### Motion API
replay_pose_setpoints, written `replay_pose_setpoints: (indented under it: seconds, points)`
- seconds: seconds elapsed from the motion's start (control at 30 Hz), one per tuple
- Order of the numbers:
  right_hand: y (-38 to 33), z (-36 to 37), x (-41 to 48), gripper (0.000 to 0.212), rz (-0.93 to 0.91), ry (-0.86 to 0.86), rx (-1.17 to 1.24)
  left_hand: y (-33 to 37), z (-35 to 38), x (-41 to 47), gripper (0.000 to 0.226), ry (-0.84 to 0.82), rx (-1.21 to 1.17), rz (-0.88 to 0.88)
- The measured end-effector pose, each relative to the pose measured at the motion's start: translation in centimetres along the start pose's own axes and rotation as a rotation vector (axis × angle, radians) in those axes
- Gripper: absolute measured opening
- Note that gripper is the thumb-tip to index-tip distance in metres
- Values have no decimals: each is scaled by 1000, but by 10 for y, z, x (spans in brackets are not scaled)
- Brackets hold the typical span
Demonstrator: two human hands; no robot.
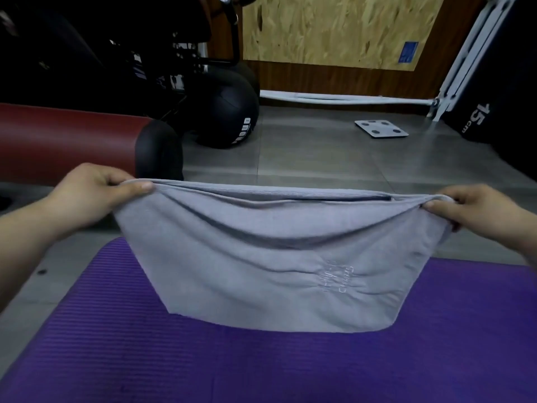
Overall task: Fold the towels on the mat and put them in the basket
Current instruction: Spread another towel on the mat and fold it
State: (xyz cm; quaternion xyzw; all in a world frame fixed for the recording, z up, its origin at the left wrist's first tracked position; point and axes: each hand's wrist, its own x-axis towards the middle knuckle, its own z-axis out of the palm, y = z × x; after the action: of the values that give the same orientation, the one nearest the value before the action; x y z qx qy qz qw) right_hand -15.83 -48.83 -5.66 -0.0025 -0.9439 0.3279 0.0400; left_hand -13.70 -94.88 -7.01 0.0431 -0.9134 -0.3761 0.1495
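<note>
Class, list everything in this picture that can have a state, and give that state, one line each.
Grey towel: doubled over, held up by its top corners, sagging in the middle.
Left hand: pinches the towel's left corner.
Right hand: pinches the towel's right corner.
Purple mat: unrolled flat on the floor.
Bathroom scale: flat on the floor.

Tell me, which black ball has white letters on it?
The front black ball, beside the red roll. The other black ball behind it shows no letters.
</note>
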Motion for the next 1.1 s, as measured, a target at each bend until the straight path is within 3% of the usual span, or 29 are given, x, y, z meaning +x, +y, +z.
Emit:
replay_pose_setpoints:
  seconds: [0.1, 0.2, 0.33, 0.43, 0.57, 0.63, 0.7, 0.73, 0.8, 0.83, 0.93, 1.0, 1.07, 1.1]
  points:
    - [-11, -18, -11, 42, 26, -184, 145, -2, -20, -9, 24, 32, -55, -26]
    - [-13, -20, -9, 28, 119, -325, 74, 2, -25, -10, 26, -75, 50, -30]
    - [-11, 7, 19, 34, 123, -227, -359, 6, 1, 10, 36, -137, 391, -38]
    - [-18, 16, 40, 26, 58, -77, -558, 19, 14, 27, 40, -40, 437, -44]
    - [-18, -18, 60, 25, -35, 249, -472, 36, 9, 51, 37, 252, 222, 66]
    - [-18, -37, 56, 21, -106, 367, -402, 46, 5, 56, 29, 313, -2, 155]
    - [-16, -47, 41, 4, -149, 430, -364, 53, 4, 51, 17, 318, -123, 215]
    - [-11, -46, 32, 10, -141, 462, -370, 55, 5, 44, 14, 311, -158, 234]
    - [8, -39, 13, 17, -95, 471, -313, 50, 11, 25, 15, 268, -195, 258]
    - [23, -31, 1, 10, -90, 451, -312, 40, 19, 13, 12, 226, -170, 261]
    - [79, 2, -41, 8, -176, 287, -437, -1, 53, -35, 18, -24, -66, 281]
    - [101, 35, -74, 15, -217, 206, -523, -28, 78, -72, 16, -180, 146, 375]
    - [119, 73, -109, 6, -235, 103, -626, -58, 105, -106, 55, -318, 397, 473]
    - [135, 93, -126, 12, -242, 29, -661, -76, 119, -124, 62, -363, 488, 545]
